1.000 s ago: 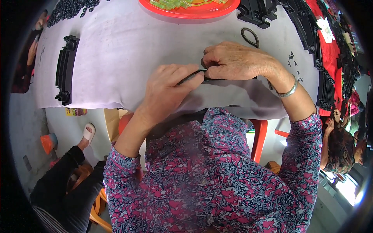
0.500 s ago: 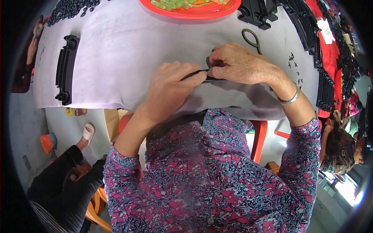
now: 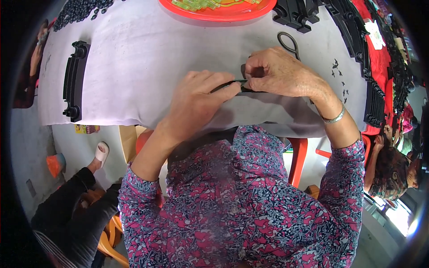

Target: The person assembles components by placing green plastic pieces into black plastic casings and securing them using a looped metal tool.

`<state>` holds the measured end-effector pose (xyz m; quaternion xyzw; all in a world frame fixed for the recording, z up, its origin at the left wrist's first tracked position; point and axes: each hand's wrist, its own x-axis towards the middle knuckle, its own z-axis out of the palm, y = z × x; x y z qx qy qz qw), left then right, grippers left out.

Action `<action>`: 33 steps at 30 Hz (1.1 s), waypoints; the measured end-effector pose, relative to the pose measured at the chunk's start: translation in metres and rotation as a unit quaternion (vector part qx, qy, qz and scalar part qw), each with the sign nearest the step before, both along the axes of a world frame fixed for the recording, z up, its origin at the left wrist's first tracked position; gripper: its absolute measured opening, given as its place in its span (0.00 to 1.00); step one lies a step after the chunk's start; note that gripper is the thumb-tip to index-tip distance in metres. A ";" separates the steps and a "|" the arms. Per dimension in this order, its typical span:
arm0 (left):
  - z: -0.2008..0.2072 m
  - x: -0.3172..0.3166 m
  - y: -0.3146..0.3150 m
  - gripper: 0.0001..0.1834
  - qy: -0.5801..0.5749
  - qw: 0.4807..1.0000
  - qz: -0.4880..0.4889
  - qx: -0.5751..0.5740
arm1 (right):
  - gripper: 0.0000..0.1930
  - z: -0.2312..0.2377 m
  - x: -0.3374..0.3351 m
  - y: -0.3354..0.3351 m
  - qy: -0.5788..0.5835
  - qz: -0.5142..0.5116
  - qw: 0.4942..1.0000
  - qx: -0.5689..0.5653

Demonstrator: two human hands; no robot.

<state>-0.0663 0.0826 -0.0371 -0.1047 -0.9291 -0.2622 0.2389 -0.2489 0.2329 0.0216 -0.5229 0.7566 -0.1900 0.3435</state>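
A long black plastic part (image 3: 245, 91) lies crosswise between my two hands, low over the cloth-covered table. My left hand (image 3: 194, 100) is closed on its left end, with the thumb along the near side. Over the right portion, my right hand (image 3: 286, 73) is closed, thumb and curled fingers pressed together at the part's middle; whatever sits between those fingertips is hidden. Just beyond my right hand lies a dark looped handle (image 3: 288, 43), like that of scissors. Several tiny black pieces (image 3: 336, 68) are scattered right of my right wrist.
Another black plastic part (image 3: 76, 81) stands at the table's left. A red tray (image 3: 219, 17) of pale green pieces is at the far side, with black beads (image 3: 80, 14) to its left. More black parts (image 3: 292, 15) line the right. People sit on both sides.
My right hand has shifted slightly to the right along the black part, showing a little more of it between the thumbs. The left hand keeps its grip almost unmoved.
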 end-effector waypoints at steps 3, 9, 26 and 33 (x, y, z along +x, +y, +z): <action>0.002 -0.002 0.001 0.16 -0.006 1.000 -0.001 0.004 | 0.12 0.002 -0.002 0.002 -0.022 -0.020 0.999 -0.025; 0.005 -0.003 0.002 0.16 -0.031 0.999 0.003 0.005 | 0.06 -0.002 -0.019 0.018 -0.093 -0.119 0.986 -0.070; 0.005 -0.005 0.002 0.15 -0.026 1.000 0.003 -0.013 | 0.11 -0.022 -0.053 0.078 0.179 -0.278 0.944 -0.019; 0.005 -0.004 0.002 0.14 -0.028 0.999 0.001 0.020 | 0.07 -0.008 -0.028 0.067 0.211 -0.276 0.936 -0.061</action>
